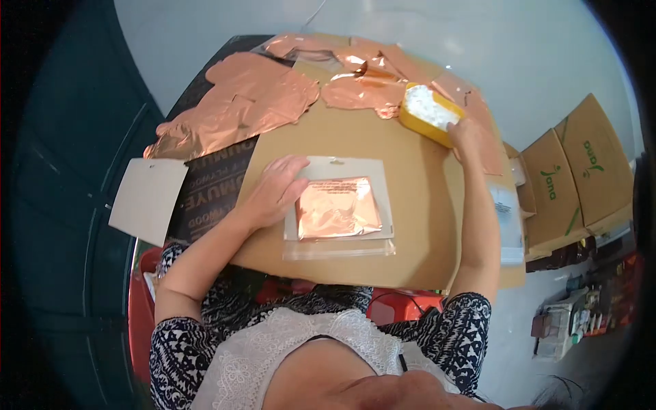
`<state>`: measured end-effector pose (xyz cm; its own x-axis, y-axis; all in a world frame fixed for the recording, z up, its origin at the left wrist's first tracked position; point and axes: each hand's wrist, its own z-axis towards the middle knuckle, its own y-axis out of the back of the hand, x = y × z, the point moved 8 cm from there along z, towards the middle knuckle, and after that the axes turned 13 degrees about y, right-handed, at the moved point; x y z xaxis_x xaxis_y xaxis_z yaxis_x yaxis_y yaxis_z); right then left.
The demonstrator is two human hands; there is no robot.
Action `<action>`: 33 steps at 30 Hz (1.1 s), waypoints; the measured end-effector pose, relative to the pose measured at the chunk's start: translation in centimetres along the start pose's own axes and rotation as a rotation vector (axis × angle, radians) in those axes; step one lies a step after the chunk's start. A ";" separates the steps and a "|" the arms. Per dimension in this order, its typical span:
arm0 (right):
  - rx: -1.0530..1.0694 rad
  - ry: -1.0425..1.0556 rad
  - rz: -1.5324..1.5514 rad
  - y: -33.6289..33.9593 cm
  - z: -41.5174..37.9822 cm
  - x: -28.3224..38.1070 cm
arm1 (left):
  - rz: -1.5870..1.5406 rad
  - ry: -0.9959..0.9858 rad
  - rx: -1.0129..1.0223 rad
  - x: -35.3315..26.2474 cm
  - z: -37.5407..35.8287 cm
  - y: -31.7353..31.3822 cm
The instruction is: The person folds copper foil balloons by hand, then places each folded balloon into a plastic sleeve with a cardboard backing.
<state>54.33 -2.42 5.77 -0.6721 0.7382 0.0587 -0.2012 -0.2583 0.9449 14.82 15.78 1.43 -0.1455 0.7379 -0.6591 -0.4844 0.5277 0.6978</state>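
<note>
In front of me lies a clear plastic bag (339,249) with a white card and a folded copper-coloured foil packet (338,207) showing in it; black print marks the packet's top. My left hand (277,190) rests on the bag's left edge, its fingers stretched out and holding nothing. Farther off to the right, my right hand (465,139) grips the near corner of a yellow tub (427,130). One fingertip is inside the rim, against the white contents (432,109); the other fingers are mostly hidden.
Copper foil pieces (253,96) spread along the table's far side. Brown cardboard (417,225) covers much of the tabletop. A white card (148,198) sits at the left edge, more clear bags (506,225) at the right. Open cardboard boxes (574,178) stand beyond the right edge.
</note>
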 end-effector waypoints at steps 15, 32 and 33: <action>-0.096 0.005 0.035 0.7 0.6 0.5 | 0.081 0.006 -0.014 -1.4 -0.9 -0.1; -0.080 1.031 0.651 8.4 -22.8 20.2 | 0.096 -0.334 -0.044 -11.2 -12.7 0.1; -0.110 1.075 0.654 8.2 -23.5 21.3 | 0.106 -0.332 -0.035 -11.0 -13.2 -0.4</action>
<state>21.65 -3.46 7.26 -0.8966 -0.4113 0.1644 0.3635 -0.4711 0.8037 5.27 1.91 4.68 0.0890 0.8873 -0.4526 -0.5113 0.4307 0.7437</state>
